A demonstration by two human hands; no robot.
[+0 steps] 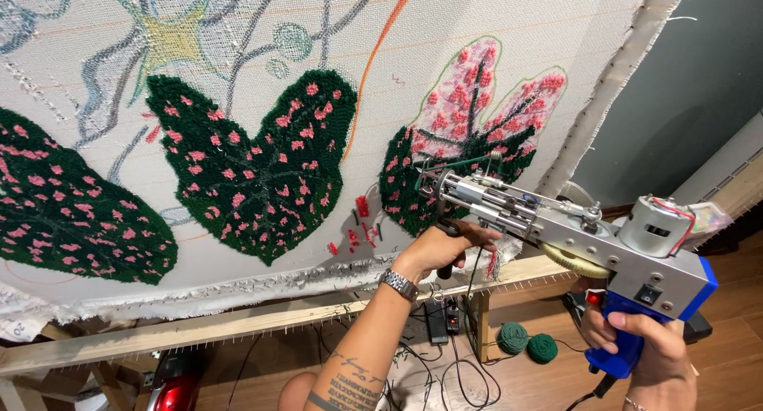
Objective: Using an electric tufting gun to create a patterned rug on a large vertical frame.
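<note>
Right hand [648, 343] gripping tufting gun [556, 232] — near cloth edge [612, 85]

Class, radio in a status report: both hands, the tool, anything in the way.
Left hand grips front handle of tufting gun. Right hand holds blue rear grip. Needle at half-filled leaf on stretched cloth. Nothing blocking.

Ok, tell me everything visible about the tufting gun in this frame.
The tufting gun has a grey metal body, blue plastic handle and rear, a cream gear and a silver motor with red wires on top. It points left, needle end at the stretched cloth by a half-filled leaf. The right hand grips the blue handle; the left hand holds the front grip.
</note>
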